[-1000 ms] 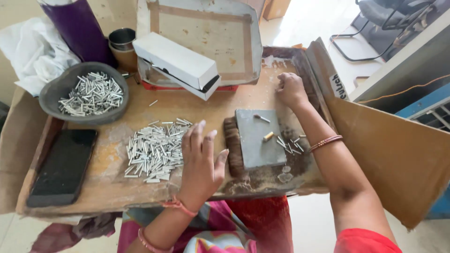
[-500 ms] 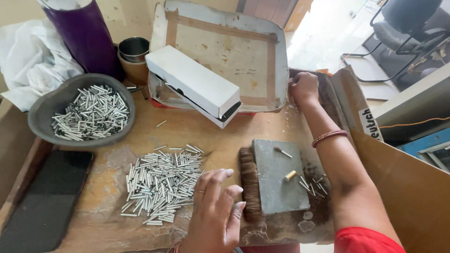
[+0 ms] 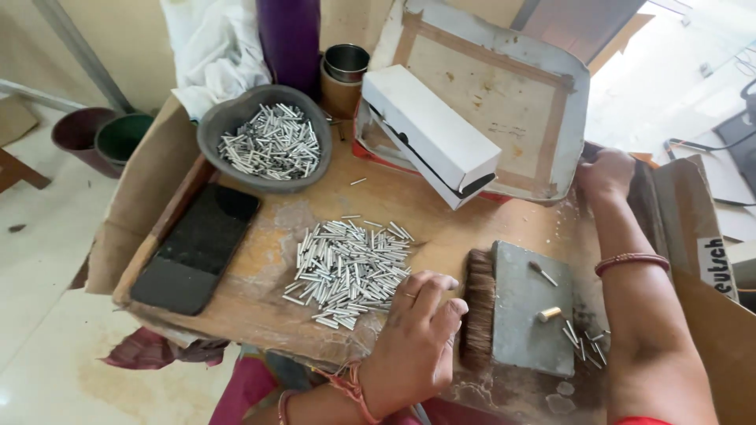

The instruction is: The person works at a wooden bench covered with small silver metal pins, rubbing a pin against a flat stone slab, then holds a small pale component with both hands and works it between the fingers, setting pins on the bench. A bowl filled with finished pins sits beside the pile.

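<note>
Two hands work over a wooden worktop point(image 3: 441, 228) that fills the middle of the frame. The left hand point(image 3: 413, 346) is at the lower centre, palm down, with the fingers loosely bent and a little spread; the fingertips touch the lower right edge of a pile of small metal tubes point(image 3: 346, 264), and it grips nothing that I can see. The right hand point(image 3: 605, 175) is at the right side of the frame, closed into a fist around the dark edge at the end of the worktop; what exactly is inside the fist I cannot tell.

Between the two hands lies a grey flat block point(image 3: 529, 311), and a brown brush point(image 3: 478, 315) lies against its left side, just beside the left hand. On the block rest one thin tube and one short brass piece point(image 3: 549, 314). Some more loose tubes point(image 3: 583, 340) lie at the block's right edge.

In the upper left of the frame a grey bowl point(image 3: 216, 126) holds many more such tubes. A black phone point(image 3: 197, 248) lies at the left side of the worktop. A white box point(image 3: 429, 130) leans on a worn metal tray point(image 3: 504, 86) in the upper centre, near a purple bottle point(image 3: 287, 39) and a small metal cup point(image 3: 346, 61).
</note>
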